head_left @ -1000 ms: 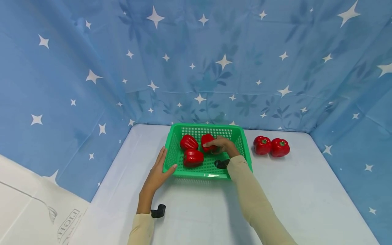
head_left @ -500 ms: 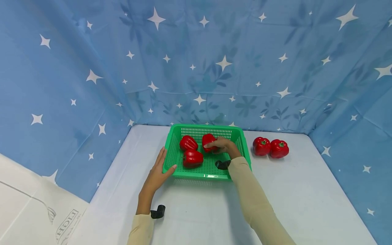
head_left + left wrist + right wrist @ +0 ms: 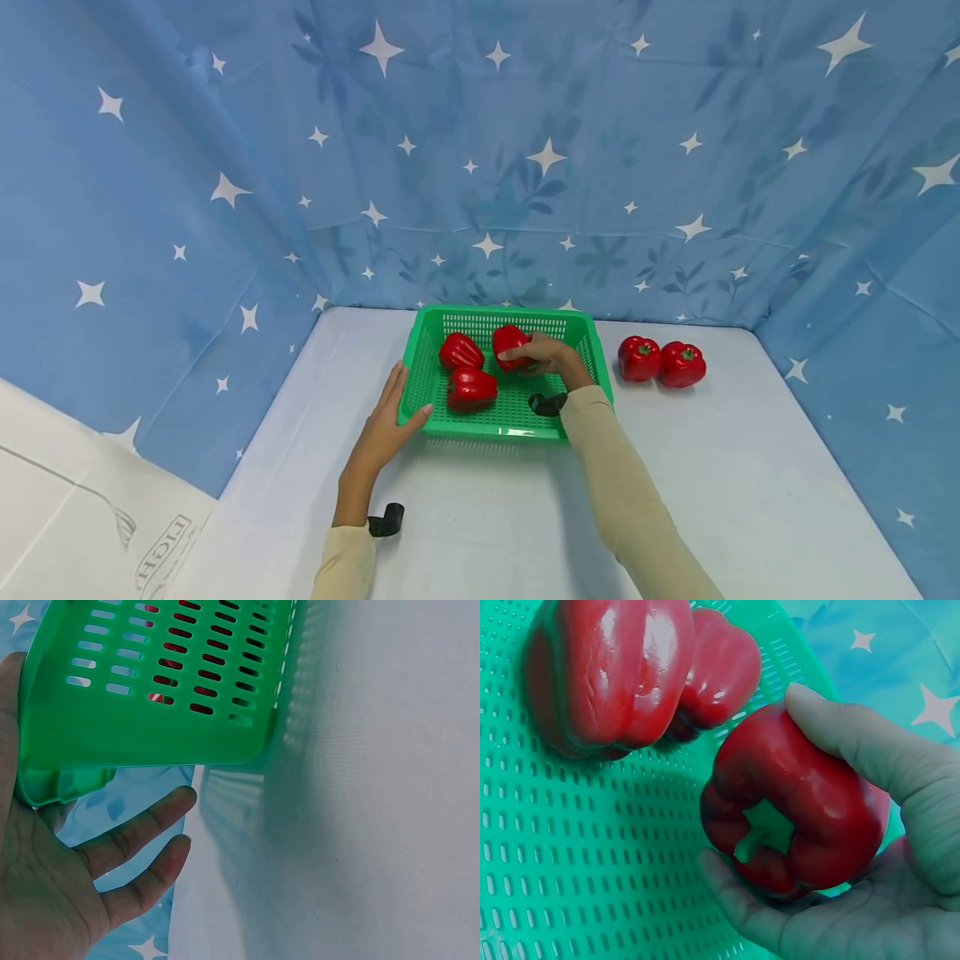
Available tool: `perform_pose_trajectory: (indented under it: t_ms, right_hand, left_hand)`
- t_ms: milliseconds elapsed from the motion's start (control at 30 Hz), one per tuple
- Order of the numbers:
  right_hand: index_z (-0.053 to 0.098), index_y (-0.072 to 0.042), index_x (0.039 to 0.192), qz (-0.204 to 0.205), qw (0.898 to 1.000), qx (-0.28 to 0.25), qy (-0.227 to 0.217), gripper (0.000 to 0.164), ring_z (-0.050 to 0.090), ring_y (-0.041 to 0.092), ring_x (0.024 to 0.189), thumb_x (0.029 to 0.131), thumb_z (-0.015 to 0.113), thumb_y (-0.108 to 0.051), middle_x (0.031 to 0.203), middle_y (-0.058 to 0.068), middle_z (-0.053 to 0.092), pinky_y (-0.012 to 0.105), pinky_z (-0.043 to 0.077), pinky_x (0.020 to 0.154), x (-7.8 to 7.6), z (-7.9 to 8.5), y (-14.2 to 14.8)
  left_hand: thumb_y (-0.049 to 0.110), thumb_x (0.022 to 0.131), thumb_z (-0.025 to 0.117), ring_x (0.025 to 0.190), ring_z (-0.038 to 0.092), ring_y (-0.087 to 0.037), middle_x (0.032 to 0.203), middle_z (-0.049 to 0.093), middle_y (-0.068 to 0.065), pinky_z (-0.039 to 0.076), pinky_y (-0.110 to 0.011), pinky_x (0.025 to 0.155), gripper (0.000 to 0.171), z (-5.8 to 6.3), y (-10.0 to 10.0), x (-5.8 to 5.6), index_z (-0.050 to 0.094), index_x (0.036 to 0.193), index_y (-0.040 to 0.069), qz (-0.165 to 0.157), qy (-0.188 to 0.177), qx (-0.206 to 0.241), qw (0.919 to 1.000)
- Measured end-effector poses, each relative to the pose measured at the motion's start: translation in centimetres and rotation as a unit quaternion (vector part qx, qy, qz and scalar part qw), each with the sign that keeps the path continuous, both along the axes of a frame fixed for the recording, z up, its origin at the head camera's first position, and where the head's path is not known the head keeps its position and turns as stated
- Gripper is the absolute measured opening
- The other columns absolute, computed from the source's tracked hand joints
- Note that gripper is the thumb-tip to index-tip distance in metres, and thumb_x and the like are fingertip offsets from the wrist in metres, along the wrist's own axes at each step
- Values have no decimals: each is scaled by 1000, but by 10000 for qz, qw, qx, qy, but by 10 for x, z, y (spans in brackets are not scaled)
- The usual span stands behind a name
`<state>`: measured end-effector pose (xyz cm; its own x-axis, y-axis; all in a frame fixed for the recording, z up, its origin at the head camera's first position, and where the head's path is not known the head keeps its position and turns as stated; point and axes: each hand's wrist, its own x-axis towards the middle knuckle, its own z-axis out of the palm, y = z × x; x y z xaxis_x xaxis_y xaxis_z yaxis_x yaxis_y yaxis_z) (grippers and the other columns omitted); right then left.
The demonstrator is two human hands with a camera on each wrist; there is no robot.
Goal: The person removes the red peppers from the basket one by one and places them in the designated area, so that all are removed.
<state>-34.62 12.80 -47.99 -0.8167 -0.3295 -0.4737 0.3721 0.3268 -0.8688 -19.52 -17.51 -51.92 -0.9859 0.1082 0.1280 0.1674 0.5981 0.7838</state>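
Observation:
In the head view a green plastic basket (image 3: 517,431) with slotted walls stands on the white table. My right hand (image 3: 546,353) reaches inside it and grips a red bell pepper (image 3: 510,347) toward the back. The right wrist view shows thumb and fingers around this bell pepper (image 3: 802,787), its green stem facing the camera. Two more red bell peppers (image 3: 461,352) (image 3: 472,389) lie in the basket's left half. My left hand (image 3: 384,429) is at the basket's front left corner, fingers spread along the side; in the left wrist view two fingers (image 3: 139,832) extend past the green wall.
Two red bell peppers (image 3: 640,358) (image 3: 682,364) stand side by side on the table, right of the basket. A blue curtain (image 3: 487,167) with white stars hangs behind and on both sides. Printed white cloth (image 3: 90,492) lies at the lower left.
The bell pepper in my right hand has risen slightly and tilted a little. My left hand stays at the basket corner; the whole view has shifted very slightly.

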Motion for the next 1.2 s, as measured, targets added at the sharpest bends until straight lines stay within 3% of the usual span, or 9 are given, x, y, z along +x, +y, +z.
perform_pose_trajectory:
  t_ms: [500,933,1200]
  right_hand:
    - [22,-4,147,-219,9988,-423,57,79,37,40,135,87,71,-12,149,21,30,58,41,106,5,16,7]
    - [17,-6,152,-404,9940,-989,221,82,34,42,137,88,68,-7,152,22,27,61,38,106,13,15,12]
    - [11,-7,153,-710,9921,-964,368,89,36,43,137,87,71,-11,155,21,24,61,40,104,15,15,15]
  left_hand:
    - [58,92,57,152,13,-30,166,1,6,25,-65,113,89,0,0,-1,8,159,23,-27,67,13,10000]
    - [57,92,57,151,14,-32,166,4,-1,25,-66,112,89,-2,-1,0,8,159,23,-35,73,36,10000]
    - [57,92,57,152,14,-31,166,3,2,26,-65,112,89,0,0,1,9,159,23,-18,81,39,10000]
